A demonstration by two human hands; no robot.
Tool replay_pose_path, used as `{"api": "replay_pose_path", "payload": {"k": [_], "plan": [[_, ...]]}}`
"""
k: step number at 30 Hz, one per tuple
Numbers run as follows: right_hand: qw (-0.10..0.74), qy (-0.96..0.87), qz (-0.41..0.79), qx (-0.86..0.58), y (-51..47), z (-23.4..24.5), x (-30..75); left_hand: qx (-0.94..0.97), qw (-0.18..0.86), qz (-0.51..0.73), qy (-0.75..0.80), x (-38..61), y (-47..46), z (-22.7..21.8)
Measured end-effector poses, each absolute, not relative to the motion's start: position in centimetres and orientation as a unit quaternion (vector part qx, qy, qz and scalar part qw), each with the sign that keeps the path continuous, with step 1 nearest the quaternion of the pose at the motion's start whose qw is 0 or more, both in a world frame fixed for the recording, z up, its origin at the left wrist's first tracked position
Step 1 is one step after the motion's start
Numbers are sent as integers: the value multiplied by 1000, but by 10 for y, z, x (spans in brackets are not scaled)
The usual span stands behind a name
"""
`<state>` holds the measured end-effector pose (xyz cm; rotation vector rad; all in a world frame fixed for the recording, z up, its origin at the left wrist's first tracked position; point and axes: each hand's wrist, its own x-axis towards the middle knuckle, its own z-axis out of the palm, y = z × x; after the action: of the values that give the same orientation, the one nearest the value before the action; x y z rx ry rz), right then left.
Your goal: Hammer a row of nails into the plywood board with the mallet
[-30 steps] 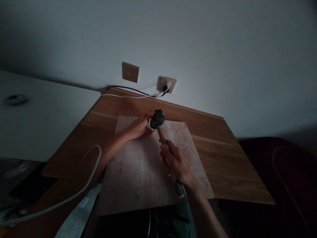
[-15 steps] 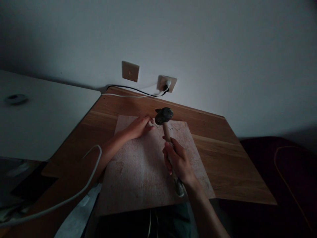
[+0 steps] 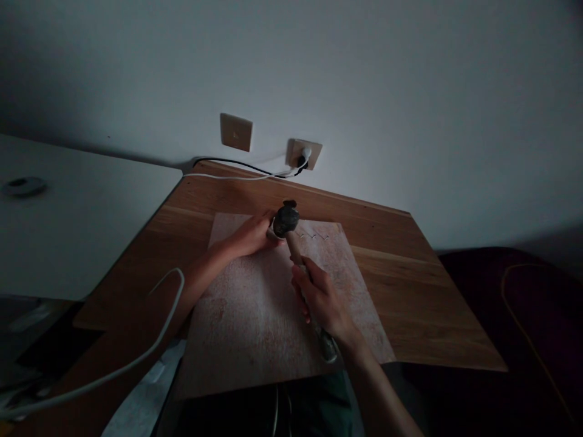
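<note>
My right hand (image 3: 319, 294) is wrapped round the wooden handle of a hammer (image 3: 294, 246), whose dark head is over the far part of a pale, mottled board (image 3: 255, 328). Just left of the head, my left hand (image 3: 257, 233) rests at the board's far edge with its fingers pinched together. The hammer head covers those fingertips in part, so what they hold cannot be made out. Several small nails (image 3: 313, 237) stick up in a row along the far side of the board, right of the hammer head.
Under the board lies a brown wooden tabletop (image 3: 405, 291) with a cable hole near the wall. White and black cords run to a wall socket (image 3: 304, 155). On the left is a white surface (image 3: 91, 218). A white cable (image 3: 170, 321) loops over my left forearm.
The hammer head has moved left and slightly down, to beside my left fingertips. My left hand has stayed nearly in place, and my right hand has shifted a little left.
</note>
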<state>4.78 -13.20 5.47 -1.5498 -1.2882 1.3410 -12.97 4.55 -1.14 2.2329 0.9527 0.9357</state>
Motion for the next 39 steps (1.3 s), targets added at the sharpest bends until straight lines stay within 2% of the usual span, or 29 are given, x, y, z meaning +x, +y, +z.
{"api": "replay_pose_path", "payload": {"k": [6, 13, 19, 25, 30, 34, 39], "plan": [[356, -498, 516, -599, -133, 50, 50, 827, 261, 344, 361, -131, 45, -11], [406, -450, 522, -600, -134, 56, 53, 831, 282, 330, 348, -132, 42, -1], [395, -465, 526, -592, -134, 59, 51, 837, 296, 309, 341, -132, 42, 0], [356, -504, 522, -589, -132, 53, 50, 823, 264, 351, 359, -130, 42, -5], [368, -488, 522, -595, -130, 54, 50, 827, 267, 342, 357, -131, 42, -7], [372, -483, 519, -599, -138, 59, 60, 841, 235, 351, 339, -133, 40, -9], [388, -440, 481, -652, -173, 59, 88, 875, 132, 349, 310, -134, 31, -2]]}}
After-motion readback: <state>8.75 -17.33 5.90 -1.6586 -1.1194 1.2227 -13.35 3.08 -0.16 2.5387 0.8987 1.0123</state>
